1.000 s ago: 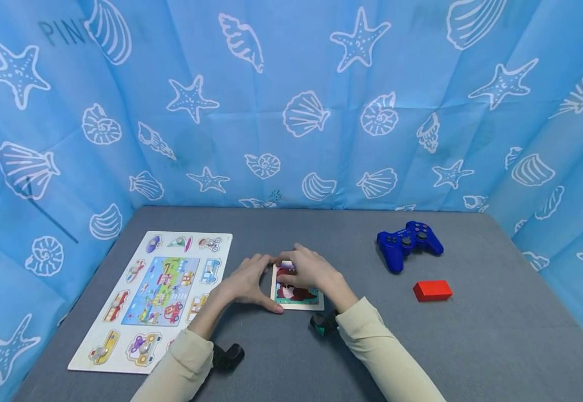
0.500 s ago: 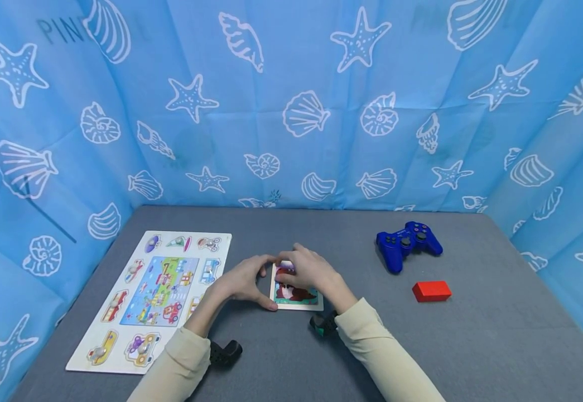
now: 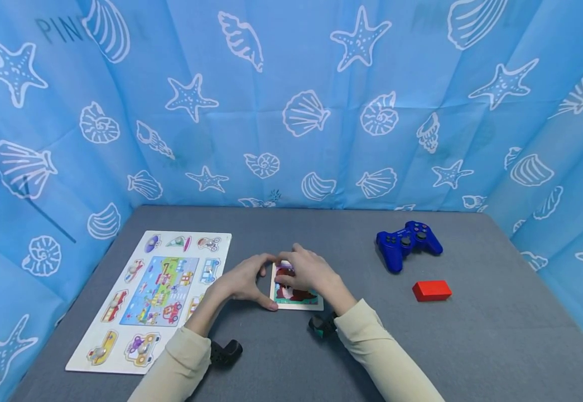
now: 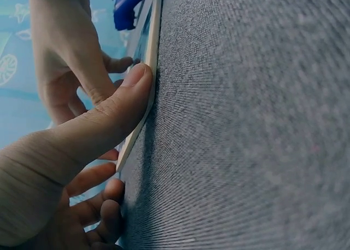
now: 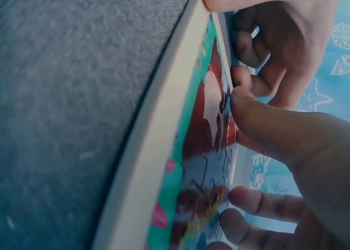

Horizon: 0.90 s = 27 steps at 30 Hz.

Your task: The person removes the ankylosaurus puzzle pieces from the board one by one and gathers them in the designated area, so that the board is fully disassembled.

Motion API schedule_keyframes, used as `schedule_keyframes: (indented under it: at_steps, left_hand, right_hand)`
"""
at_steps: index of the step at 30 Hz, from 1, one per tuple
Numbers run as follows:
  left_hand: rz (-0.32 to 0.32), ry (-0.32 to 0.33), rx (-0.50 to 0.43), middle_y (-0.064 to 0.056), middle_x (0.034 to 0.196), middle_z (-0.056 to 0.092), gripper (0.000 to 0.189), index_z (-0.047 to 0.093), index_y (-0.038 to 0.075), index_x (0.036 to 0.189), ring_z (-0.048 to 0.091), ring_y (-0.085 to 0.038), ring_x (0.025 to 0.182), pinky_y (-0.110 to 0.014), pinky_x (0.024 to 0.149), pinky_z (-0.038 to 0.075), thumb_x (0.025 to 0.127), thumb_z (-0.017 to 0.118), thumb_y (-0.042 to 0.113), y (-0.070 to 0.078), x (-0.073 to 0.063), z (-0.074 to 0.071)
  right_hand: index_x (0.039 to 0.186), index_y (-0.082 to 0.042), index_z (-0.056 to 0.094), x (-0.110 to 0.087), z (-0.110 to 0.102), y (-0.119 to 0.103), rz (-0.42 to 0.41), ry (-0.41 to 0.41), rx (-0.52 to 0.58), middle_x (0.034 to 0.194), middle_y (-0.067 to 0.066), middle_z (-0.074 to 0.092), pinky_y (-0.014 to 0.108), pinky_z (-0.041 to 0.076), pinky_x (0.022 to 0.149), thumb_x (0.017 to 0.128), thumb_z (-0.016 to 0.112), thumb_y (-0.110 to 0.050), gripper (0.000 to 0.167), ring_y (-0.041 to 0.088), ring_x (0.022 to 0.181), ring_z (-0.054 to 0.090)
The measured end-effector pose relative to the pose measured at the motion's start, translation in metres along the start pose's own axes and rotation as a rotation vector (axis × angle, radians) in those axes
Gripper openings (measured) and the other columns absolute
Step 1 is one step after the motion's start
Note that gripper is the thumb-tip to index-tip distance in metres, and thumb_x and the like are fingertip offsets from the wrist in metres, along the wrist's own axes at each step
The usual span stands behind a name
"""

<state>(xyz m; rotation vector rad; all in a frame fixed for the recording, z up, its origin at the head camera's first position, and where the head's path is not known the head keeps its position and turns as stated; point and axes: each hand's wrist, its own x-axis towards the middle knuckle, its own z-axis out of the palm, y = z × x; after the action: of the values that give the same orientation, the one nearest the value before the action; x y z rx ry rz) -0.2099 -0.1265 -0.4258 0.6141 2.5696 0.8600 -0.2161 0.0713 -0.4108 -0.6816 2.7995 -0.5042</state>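
A small wooden-framed picture puzzle (image 3: 297, 298) with a red-brown animal on green lies flat on the table. My left hand (image 3: 243, 282) holds its left side, thumb at the near corner and index finger by the far corner. In the left wrist view the thumb (image 4: 134, 83) presses on the pale frame edge (image 4: 156, 36), with other fingers curled beside it. My right hand (image 3: 313, 273) rests over the picture's upper part. In the right wrist view its thumb (image 5: 243, 102) and fingertips (image 5: 232, 222) touch the picture surface; whether they pinch a loose piece is hidden.
A large white knobbed vehicle puzzle board (image 3: 87, 340) lies at the left. Toward the right are a blue game controller (image 3: 404, 243) and a red block (image 3: 432, 291). A blue shell-patterned curtain (image 3: 291, 128) stands behind the grey table (image 3: 462, 346).
The left thumb has shifted slightly left along the frame's near corner since a second ago. My right hand stays at nearly the same place on the puzzle.
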Motion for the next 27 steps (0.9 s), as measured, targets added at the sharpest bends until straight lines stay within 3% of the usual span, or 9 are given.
schedule_keyframes:
  at_steps: [7,21,27]
  left_hand:
    - [-0.015,-0.002,-0.001,-0.006,0.107,0.052,0.101,0.044,0.008,0.151,0.048,-0.020,0.100,-0.040,0.088,0.039,0.069,0.096,0.036,0.0004,0.0007,0.0000]
    - [-0.027,0.001,-0.002,-0.007,0.108,0.052,0.099,0.045,0.008,0.149,0.048,-0.020,0.099,-0.039,0.087,0.040,0.069,0.096,0.036,0.0000,0.0010,0.0006]
    - [-0.019,-0.001,0.001,-0.007,0.107,0.052,0.098,0.045,0.008,0.149,0.048,-0.020,0.099,-0.039,0.087,0.040,0.070,0.096,0.036,-0.0003,0.0009,0.0007]
  right_hand:
    - [0.134,-0.019,0.067,0.0003,-0.0006,0.0003,-0.005,0.001,0.017,0.115,0.012,0.061,0.046,0.054,0.085,0.095,0.073,-0.037,0.043,0.022,0.089,0.056]
    - [0.127,-0.020,0.066,0.0044,0.0036,0.0063,-0.017,-0.025,0.046,0.109,0.010,0.056,0.040,0.049,0.073,0.096,0.072,-0.037,0.036,0.020,0.083,0.052]
    - [0.125,-0.017,0.065,0.0039,0.0032,0.0062,-0.018,-0.036,0.076,0.110,0.010,0.055,0.043,0.048,0.076,0.096,0.072,-0.035,0.034,0.022,0.088,0.051]
